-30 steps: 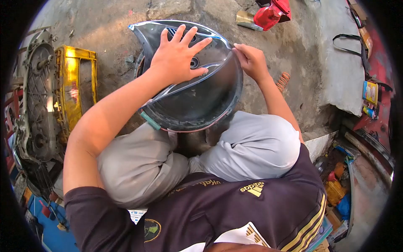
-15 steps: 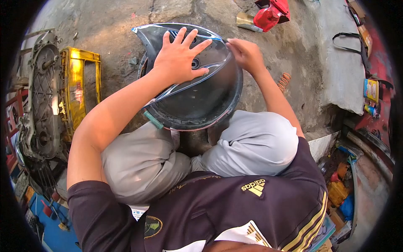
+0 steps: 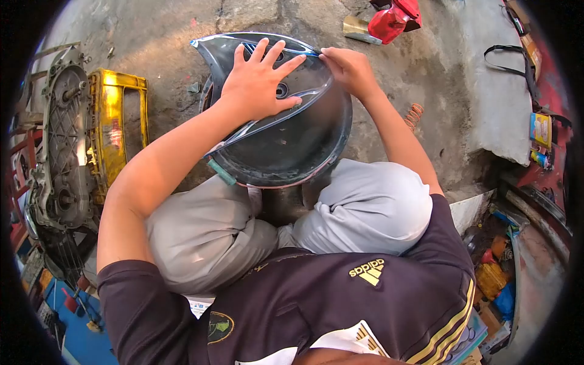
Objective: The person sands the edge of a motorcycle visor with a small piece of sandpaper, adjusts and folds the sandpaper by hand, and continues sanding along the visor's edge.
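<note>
A dark, curved panel [image 3: 222, 55] with blue and white edge trim lies across a round black basin [image 3: 280, 158] between my knees. My left hand [image 3: 258, 82] rests on the panel, palm down with fingers spread, holding nothing. At the panel's right tip, my right hand [image 3: 347, 70] is closed in a pinch on the trim edge. What lies between the thumb and finger is mostly hidden.
A yellow crate [image 3: 109, 134] and a grey metal engine cover [image 3: 64, 146] stand at the left. A red part [image 3: 398, 23] lies at the top, and an orange coil spring [image 3: 413, 115] beyond my right forearm. Assorted items fill the lower right.
My right hand has moved up and left along the panel's edge. My left hand stays spread on the panel, which has shifted slightly right since the first frame.
</note>
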`<move>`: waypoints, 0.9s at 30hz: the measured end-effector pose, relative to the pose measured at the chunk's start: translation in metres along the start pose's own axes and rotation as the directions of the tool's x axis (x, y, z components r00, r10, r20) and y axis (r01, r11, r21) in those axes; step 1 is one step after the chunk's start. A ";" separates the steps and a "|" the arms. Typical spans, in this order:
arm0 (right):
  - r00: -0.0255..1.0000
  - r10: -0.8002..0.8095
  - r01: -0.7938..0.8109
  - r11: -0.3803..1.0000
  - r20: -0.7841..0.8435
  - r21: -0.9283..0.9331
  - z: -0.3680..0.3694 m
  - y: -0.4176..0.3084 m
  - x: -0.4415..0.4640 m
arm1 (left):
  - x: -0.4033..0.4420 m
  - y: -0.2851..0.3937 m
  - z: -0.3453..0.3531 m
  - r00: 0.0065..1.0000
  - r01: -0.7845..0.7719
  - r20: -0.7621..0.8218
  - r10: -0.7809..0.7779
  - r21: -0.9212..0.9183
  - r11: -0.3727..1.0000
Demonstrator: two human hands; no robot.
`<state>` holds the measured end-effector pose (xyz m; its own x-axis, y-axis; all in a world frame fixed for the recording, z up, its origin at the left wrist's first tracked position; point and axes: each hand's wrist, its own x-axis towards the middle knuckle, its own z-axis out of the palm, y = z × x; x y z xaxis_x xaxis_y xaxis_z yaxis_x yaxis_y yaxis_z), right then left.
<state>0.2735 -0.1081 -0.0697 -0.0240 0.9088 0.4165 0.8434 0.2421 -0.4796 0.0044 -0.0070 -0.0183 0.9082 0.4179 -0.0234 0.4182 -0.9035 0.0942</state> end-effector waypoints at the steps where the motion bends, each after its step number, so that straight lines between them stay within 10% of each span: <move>1: 1.000 0.003 -0.003 1.000 -0.006 0.002 0.000 -0.001 -0.003 | 0.000 0.001 -0.001 1.000 0.001 0.009 -0.001 0.002 1.000; 18: 0.983 0.181 -0.181 0.983 -0.012 0.034 -0.013 0.002 -0.043 | 0.000 0.000 0.000 1.000 -0.001 0.001 0.001 -0.004 1.000; 27: 0.998 0.017 -0.016 0.999 -0.055 0.032 -0.004 -0.002 -0.021 | 0.000 0.002 0.001 1.000 -0.004 -0.006 0.004 0.006 1.000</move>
<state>0.2746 -0.1285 -0.0746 0.0203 0.8927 0.4501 0.8259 0.2388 -0.5107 0.0049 -0.0088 -0.0189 0.9098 0.4147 -0.0169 0.4145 -0.9058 0.0879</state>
